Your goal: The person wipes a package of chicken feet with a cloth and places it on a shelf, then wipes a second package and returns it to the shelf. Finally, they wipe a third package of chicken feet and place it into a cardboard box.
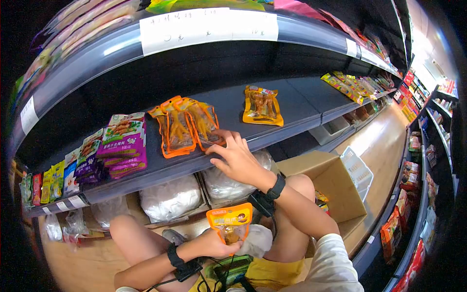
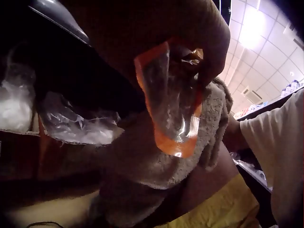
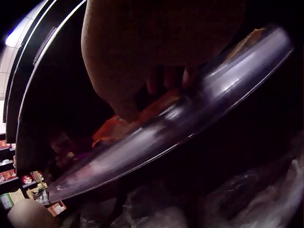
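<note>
My left hand (image 1: 216, 242) holds up a small orange-edged snack packet (image 1: 228, 220) above my lap. Its clear back (image 2: 173, 104) faces the left wrist camera. A greyish cloth (image 1: 258, 241) lies beside that hand, behind the packet in the left wrist view. At the shelf, my right hand (image 1: 238, 160) grips the lower right edge of an orange-edged packet of chicken feet (image 1: 203, 121), thumb nearer the shelf edge. Another such packet (image 1: 179, 131) overlaps it on the left. In the right wrist view the fingers curl over the orange packet edge (image 3: 111, 129).
Purple snack packets (image 1: 124, 148) stand left on the shelf, a yellow packet (image 1: 262, 106) lies to the right. The shelf's front rail (image 1: 287, 135) runs below my right hand. Underneath are plastic-wrapped bundles (image 1: 171, 198); a cardboard box (image 1: 335, 187) stands by my right knee.
</note>
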Available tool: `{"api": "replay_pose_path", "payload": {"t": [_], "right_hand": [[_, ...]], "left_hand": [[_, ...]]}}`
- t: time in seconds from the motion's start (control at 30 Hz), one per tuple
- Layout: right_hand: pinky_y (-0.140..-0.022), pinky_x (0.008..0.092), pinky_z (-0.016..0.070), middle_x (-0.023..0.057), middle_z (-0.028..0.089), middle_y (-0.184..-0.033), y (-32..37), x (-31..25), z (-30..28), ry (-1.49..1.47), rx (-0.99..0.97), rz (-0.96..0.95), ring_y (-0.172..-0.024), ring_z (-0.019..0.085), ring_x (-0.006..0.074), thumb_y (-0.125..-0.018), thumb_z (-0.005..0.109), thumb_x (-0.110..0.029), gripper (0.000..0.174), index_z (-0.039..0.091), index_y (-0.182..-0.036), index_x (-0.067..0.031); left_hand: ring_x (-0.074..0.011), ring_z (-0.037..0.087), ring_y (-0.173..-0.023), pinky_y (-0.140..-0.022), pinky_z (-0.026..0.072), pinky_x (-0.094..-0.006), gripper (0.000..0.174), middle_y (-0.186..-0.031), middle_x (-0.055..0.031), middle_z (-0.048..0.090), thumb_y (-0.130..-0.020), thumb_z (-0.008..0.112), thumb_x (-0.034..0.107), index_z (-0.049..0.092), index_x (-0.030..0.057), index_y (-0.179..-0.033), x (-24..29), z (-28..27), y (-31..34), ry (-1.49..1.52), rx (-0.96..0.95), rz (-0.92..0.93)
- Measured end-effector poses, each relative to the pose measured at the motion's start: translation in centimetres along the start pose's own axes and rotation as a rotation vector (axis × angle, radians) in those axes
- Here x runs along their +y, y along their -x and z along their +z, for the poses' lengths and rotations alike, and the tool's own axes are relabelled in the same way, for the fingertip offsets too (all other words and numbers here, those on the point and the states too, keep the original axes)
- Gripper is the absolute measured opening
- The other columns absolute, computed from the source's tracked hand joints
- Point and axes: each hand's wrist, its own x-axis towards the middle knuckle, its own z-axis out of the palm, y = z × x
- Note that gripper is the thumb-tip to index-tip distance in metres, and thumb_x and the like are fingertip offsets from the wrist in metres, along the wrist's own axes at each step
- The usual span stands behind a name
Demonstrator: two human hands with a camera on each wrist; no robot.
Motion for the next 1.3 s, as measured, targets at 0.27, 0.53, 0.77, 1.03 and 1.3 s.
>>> {"api": "replay_pose_path", "payload": {"t": [0.27, 0.53, 0.77, 1.03, 1.3], "right_hand": [[-0.094, 0.0451, 0.0337, 0.0146, 0.043, -0.130, -0.1, 0.0, -0.1, -0.016, -0.040, 0.065, -0.116, 0.039, 0.0357, -0.082, 0.065, -0.023, 0.024, 0.061, -0.105, -0.0149], [-0.090, 0.0432, 0.0349, 0.0059, 0.053, -0.126, -0.3, 0.2, 0.0, 0.022, -0.116, 0.068, -0.114, 0.044, 0.0304, -0.085, 0.062, -0.024, 0.026, 0.063, -0.110, -0.0161], [-0.091, 0.0451, 0.0376, 0.0078, 0.060, -0.119, -0.1, 1.3, -0.2, -0.132, -0.078, 0.032, -0.109, 0.050, 0.0309, -0.086, 0.059, -0.021, 0.026, 0.064, -0.110, -0.0129], [-0.093, 0.0425, 0.0417, 0.0103, 0.061, -0.114, -0.1, 1.4, -0.1, -0.128, -0.017, -0.053, -0.105, 0.051, 0.0323, -0.084, 0.059, -0.015, 0.024, 0.065, -0.105, -0.0048], [-0.099, 0.0350, 0.0393, 0.0089, 0.062, -0.113, 1.3, -1.1, -2.5, -0.960, -0.241, 0.293, -0.117, 0.049, 0.0196, -0.091, 0.057, -0.017, 0.029, 0.059, -0.117, -0.0027]], "left_hand": [[-0.0144, 0.056, -0.071, -0.066, 0.0466, -0.0299, 0.011, -0.078, -0.0025, 0.059, -0.080, 0.065, 0.010, 0.058, 0.0054, -0.086, 1.4, -0.6, 0.0, 0.057, 0.003, -0.052], [-0.0153, 0.058, -0.077, -0.071, 0.0483, -0.0315, 0.016, -0.083, -0.0031, 0.061, -0.081, 0.066, 0.013, 0.059, 0.0048, -0.092, 0.4, -0.2, -0.1, 0.008, -0.054, -0.146], [-0.0146, 0.058, -0.076, -0.069, 0.0484, -0.0305, 0.018, -0.084, -0.0026, 0.060, -0.081, 0.065, 0.016, 0.058, 0.0057, -0.095, -0.5, 0.4, -0.3, -0.032, -0.043, -0.034], [-0.0138, 0.058, -0.074, -0.067, 0.0483, -0.0301, 0.017, -0.082, -0.0020, 0.059, -0.080, 0.065, 0.012, 0.058, 0.0060, -0.094, -0.7, 0.6, -0.2, 0.011, -0.027, -0.014], [-0.0119, 0.056, -0.079, -0.072, 0.0475, -0.0286, 0.022, -0.086, 0.0004, 0.057, -0.080, 0.069, 0.012, 0.056, 0.0065, -0.097, 0.6, -1.8, 0.2, 0.079, 0.373, 0.049]]}}
